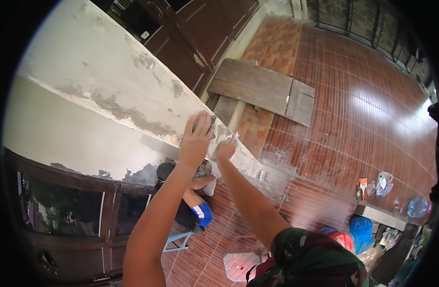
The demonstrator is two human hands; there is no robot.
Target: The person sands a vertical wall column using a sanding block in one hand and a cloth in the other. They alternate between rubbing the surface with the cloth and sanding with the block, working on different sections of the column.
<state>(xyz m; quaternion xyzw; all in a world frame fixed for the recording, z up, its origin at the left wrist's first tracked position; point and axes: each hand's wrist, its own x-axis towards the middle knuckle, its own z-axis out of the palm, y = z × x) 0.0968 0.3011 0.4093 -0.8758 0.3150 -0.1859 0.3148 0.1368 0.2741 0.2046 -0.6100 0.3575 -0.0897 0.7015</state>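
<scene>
Both my arms reach out to a pillar-like wall (pixel 143 95) with patchy white and grey plaster. My left hand (pixel 195 138) lies against its face, fingers over a dark grey block (pixel 211 120), perhaps a sanding block; most of it is hidden under the palm. Just right of it, at the wall's edge, my right hand (pixel 226 148) is closed with its fingers curled. A small pale tip (pixel 236 136) shows beside those fingers, too little to name. Below my left forearm another person in a dark cap (pixel 165 171) sits close to the wall.
A blue stool (pixel 178 240) stands beneath the other person. Wooden boards (pixel 257 91) lie beyond the wall on red-brown tiles. A can (pixel 263 175) sits at the wall's foot. At right are a paintbrush (pixel 363 185), a plastic bag (pixel 384 184) and a water bottle (pixel 418 207).
</scene>
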